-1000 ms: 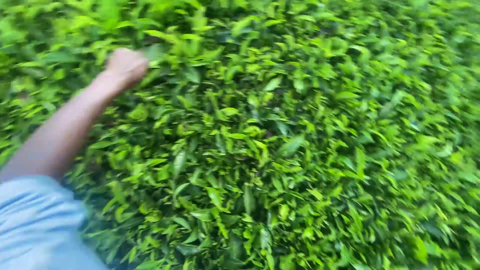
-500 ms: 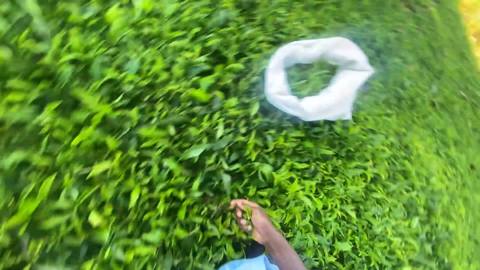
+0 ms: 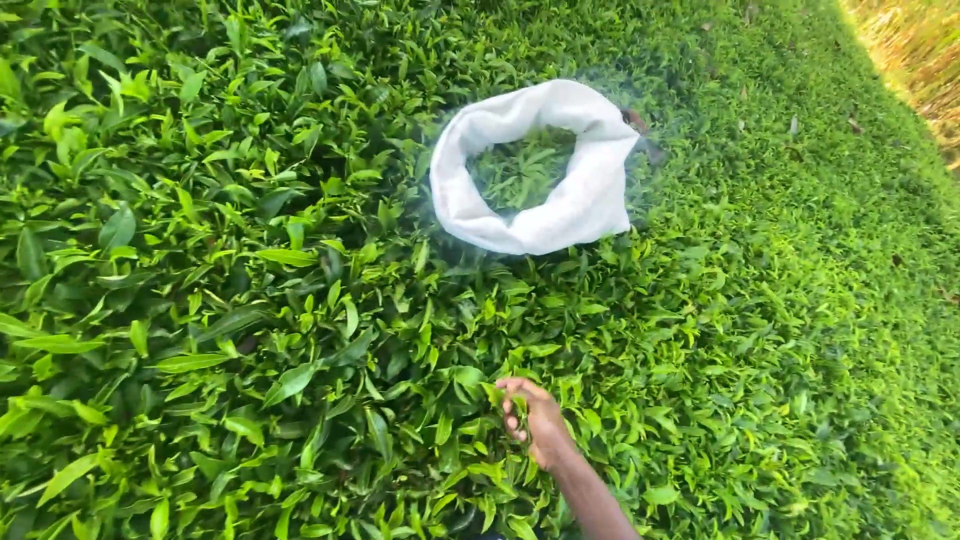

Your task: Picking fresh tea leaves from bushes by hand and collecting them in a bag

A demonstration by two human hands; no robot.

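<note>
At the bottom centre of the frame, one hand (image 3: 535, 420), seemingly the right, reaches up from the lower edge into the leafy bush top (image 3: 230, 330). Its fingers (image 3: 512, 412) are curled narrow around a small bunch of green leaves (image 3: 497, 396), pinching them among the shoots. The other hand is out of sight. Farther off, in the upper middle of the frame, a white sack (image 3: 580, 205) rests on the bushes, its mouth rolled open and partly filled with picked leaves (image 3: 520, 170).
</note>
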